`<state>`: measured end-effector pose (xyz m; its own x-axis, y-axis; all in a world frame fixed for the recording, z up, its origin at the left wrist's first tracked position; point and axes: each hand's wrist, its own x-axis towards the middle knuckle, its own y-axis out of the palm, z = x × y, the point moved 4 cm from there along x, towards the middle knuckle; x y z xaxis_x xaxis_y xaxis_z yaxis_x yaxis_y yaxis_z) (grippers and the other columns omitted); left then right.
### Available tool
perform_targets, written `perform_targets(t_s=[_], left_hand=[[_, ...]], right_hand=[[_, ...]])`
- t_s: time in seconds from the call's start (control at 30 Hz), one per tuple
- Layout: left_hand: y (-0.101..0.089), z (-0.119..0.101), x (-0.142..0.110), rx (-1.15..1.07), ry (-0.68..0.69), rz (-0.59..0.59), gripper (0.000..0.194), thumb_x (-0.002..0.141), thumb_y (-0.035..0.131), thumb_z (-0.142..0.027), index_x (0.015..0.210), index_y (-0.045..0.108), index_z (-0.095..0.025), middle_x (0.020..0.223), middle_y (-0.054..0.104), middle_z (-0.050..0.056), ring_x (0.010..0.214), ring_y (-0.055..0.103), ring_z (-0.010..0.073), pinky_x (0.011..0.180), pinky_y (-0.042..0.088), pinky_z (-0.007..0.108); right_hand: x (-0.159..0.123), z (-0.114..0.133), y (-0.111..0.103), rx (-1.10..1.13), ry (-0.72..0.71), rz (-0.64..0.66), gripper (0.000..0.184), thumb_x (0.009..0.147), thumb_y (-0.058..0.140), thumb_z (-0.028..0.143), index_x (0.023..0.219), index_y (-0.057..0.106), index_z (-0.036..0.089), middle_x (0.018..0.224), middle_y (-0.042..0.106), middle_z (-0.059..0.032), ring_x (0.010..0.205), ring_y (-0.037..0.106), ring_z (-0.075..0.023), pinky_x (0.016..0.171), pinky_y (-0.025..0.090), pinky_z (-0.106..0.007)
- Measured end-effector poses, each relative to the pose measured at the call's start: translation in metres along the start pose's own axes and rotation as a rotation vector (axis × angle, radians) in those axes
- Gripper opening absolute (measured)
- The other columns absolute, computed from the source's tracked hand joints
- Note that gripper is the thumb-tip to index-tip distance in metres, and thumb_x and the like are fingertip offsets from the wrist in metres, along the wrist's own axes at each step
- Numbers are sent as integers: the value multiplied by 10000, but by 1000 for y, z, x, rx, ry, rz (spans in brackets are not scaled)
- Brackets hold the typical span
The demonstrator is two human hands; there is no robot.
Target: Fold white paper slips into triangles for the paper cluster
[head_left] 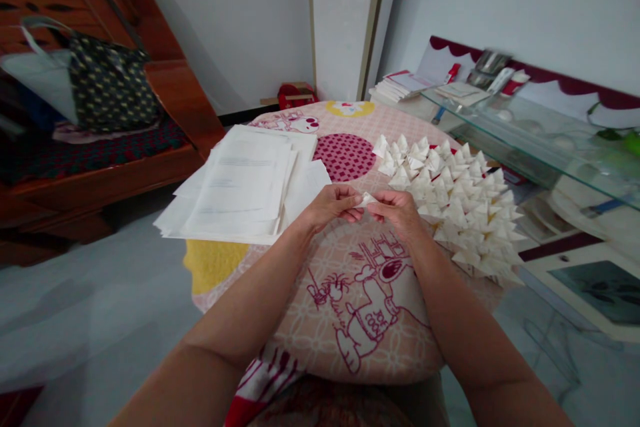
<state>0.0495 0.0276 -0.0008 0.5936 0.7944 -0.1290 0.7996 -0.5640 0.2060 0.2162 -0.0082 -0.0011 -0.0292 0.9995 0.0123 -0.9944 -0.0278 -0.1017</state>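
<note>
A small folded piece of white paper [367,199] is pinched between both hands above the middle of the table. My left hand [336,203] is closed on its left end, fingers curled. On the other end, my right hand [395,205] grips it between thumb and fingers. Just right of my right hand stand many pointed folded paper pieces [455,193], set close together in rows. To the left lies a loose stack of white paper sheets [240,180], some with faint print.
A pink patterned cloth [370,307] covers the round table. On the right is a glass-topped cabinet [530,133] with papers and small items. A wooden bench [90,180] holding a dotted bag [107,83] stands at left. A white upright unit [345,20] is behind.
</note>
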Motion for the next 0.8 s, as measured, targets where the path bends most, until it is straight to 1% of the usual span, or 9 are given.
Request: perform_targets(t_s=[0.17, 0.23, 0.37, 0.5, 0.57, 0.67, 0.73, 0.8], left_hand=[[-1, 0, 0, -23, 3, -3, 447, 736, 882, -459, 876, 652, -102, 770, 748, 68, 662, 710, 122, 637, 568, 217], [-1, 1, 1, -33, 9, 2, 448, 726, 890, -449, 887, 663, -98, 769, 749, 67, 664, 711, 122, 642, 571, 218], [-3, 3, 4, -26, 11, -4, 430, 700, 913, -377, 921, 680, -92, 764, 750, 55, 642, 703, 114, 632, 567, 211], [-4, 2, 4, -2, 9, -26, 362, 737, 887, -307, 935, 674, -90, 732, 744, 47, 619, 696, 109, 625, 565, 212], [-5, 2, 4, 8, 8, -40, 333, 759, 868, -275, 948, 664, -91, 725, 743, 45, 616, 697, 110, 626, 567, 215], [-6, 3, 4, 49, 10, -67, 312, 777, 846, -233, 977, 649, -98, 708, 738, 36, 599, 696, 115, 611, 567, 223], [-6, 5, 5, 96, 13, -82, 281, 799, 814, -199, 999, 642, -105, 702, 739, 33, 585, 693, 122, 590, 560, 227], [-5, 7, 6, 180, 8, -97, 233, 827, 767, -162, 1016, 640, -111, 658, 723, 17, 544, 672, 120, 554, 533, 218]], right_hand=[[2, -5, -1, 1, 3, 2, 344, 629, 822, 408, 905, 783, 206, 680, 695, 3, 564, 557, -140, 534, 440, -265], [3, -7, -1, 12, -1, 13, 368, 629, 827, 393, 943, 789, 205, 703, 712, 0, 566, 569, -139, 531, 442, -261], [4, -8, 0, 47, -7, 23, 412, 614, 837, 353, 992, 792, 196, 726, 728, 0, 564, 578, -134, 525, 445, -255], [3, -5, 1, 67, -4, 22, 493, 586, 855, 361, 1046, 782, 199, 762, 740, -5, 564, 584, -131, 533, 463, -265], [3, -3, 0, 61, -2, 6, 517, 613, 851, 397, 1082, 774, 194, 735, 731, -11, 572, 602, -142, 541, 472, -275], [3, -4, -3, 24, -3, -21, 508, 678, 816, 457, 1108, 766, 191, 734, 733, -29, 583, 620, -154, 544, 481, -285], [5, -8, -4, -4, -13, -25, 487, 668, 820, 444, 1088, 768, 203, 816, 760, -40, 604, 630, -153, 554, 489, -285], [7, -12, -4, -39, -26, -19, 454, 639, 834, 392, 1052, 774, 213, 871, 775, -39, 647, 652, -163, 583, 504, -289]])
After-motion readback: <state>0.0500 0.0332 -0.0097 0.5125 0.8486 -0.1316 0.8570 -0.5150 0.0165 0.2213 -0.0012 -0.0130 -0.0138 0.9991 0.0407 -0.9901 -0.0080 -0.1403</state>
